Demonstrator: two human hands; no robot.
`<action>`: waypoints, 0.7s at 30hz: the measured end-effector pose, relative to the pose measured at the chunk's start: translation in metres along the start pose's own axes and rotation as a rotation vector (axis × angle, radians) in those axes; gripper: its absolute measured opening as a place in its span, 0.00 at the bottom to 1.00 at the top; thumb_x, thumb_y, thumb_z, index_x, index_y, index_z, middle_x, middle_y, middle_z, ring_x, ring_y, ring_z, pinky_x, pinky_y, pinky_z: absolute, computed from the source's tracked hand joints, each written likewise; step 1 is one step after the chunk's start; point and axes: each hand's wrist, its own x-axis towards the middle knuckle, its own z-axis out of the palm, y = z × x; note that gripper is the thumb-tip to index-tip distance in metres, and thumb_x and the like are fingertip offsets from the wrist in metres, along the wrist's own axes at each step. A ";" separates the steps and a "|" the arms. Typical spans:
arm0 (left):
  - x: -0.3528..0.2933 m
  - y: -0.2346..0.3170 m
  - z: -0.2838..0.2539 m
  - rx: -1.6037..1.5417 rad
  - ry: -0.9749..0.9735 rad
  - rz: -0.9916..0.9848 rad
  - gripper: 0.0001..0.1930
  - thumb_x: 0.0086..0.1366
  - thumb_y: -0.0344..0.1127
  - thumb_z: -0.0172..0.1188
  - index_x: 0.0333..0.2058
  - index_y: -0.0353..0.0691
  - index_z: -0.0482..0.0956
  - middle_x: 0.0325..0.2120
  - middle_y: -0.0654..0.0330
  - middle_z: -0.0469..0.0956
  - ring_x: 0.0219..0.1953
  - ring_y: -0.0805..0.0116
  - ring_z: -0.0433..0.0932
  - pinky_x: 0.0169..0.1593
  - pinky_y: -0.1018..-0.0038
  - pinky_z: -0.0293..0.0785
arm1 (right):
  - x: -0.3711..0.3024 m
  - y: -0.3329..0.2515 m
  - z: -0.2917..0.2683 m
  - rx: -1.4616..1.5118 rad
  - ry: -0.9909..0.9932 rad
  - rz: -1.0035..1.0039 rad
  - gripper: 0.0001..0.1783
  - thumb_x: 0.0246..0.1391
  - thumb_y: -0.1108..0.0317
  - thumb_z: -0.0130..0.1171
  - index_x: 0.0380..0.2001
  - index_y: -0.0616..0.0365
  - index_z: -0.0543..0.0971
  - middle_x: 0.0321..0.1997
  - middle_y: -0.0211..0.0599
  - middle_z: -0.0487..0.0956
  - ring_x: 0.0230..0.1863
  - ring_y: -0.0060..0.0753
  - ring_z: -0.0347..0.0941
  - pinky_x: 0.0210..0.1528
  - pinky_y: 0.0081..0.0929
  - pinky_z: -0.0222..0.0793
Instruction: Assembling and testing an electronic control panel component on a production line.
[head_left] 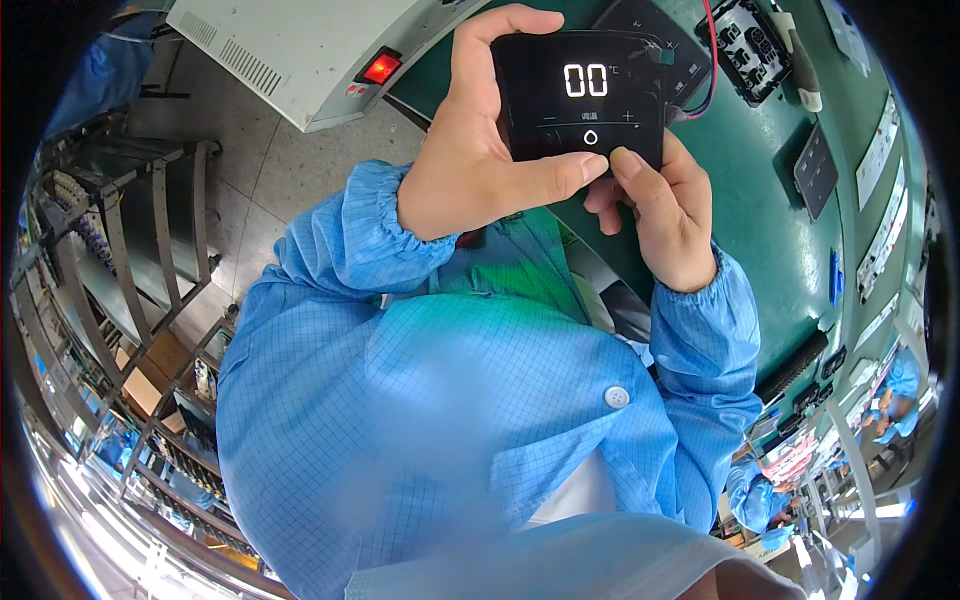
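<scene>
A black, glossy touch control panel (560, 108) with a lit white display is held up between my two hands. My left hand (465, 155) grips its left side, the index finger over the top edge and the thumb along the bottom edge. My right hand (668, 208) holds the lower right corner, its thumb tip near the bottom edge beside the left thumb. The fingers behind the panel are hidden. Red and dark wires (712, 60) run by the panel's right side; I cannot tell whether they join it. Another dark panel (640, 22) lies behind it.
A grey metal box (300, 60) with a lit red switch (380, 67) stands upper left. On the green table (750, 220) are an opened black housing (745, 50), a grey-handled tool (797, 62) and another panel (816, 172). Metal racks (120, 240) stand left; co-workers (755, 495) sit lower right.
</scene>
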 end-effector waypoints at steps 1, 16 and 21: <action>0.000 0.001 0.000 -0.061 0.012 -0.044 0.40 0.53 0.23 0.63 0.57 0.41 0.45 0.48 0.49 0.66 0.46 0.68 0.73 0.48 0.72 0.73 | -0.001 0.001 -0.001 -0.019 0.001 -0.005 0.15 0.62 0.65 0.46 0.46 0.67 0.70 0.34 0.39 0.77 0.26 0.22 0.72 0.25 0.18 0.67; -0.002 -0.003 0.001 -0.084 0.082 -0.012 0.37 0.53 0.20 0.62 0.56 0.41 0.47 0.44 0.51 0.69 0.41 0.71 0.74 0.44 0.75 0.74 | 0.002 -0.001 0.003 -0.012 -0.061 -0.020 0.20 0.60 0.61 0.44 0.47 0.67 0.69 0.30 0.41 0.76 0.24 0.22 0.68 0.26 0.18 0.64; -0.002 -0.002 0.006 -0.086 0.094 0.054 0.35 0.53 0.19 0.61 0.56 0.41 0.50 0.44 0.52 0.69 0.39 0.71 0.75 0.42 0.75 0.74 | 0.002 0.002 0.000 0.026 -0.071 -0.066 0.20 0.63 0.58 0.43 0.46 0.66 0.70 0.30 0.40 0.76 0.22 0.22 0.68 0.25 0.18 0.64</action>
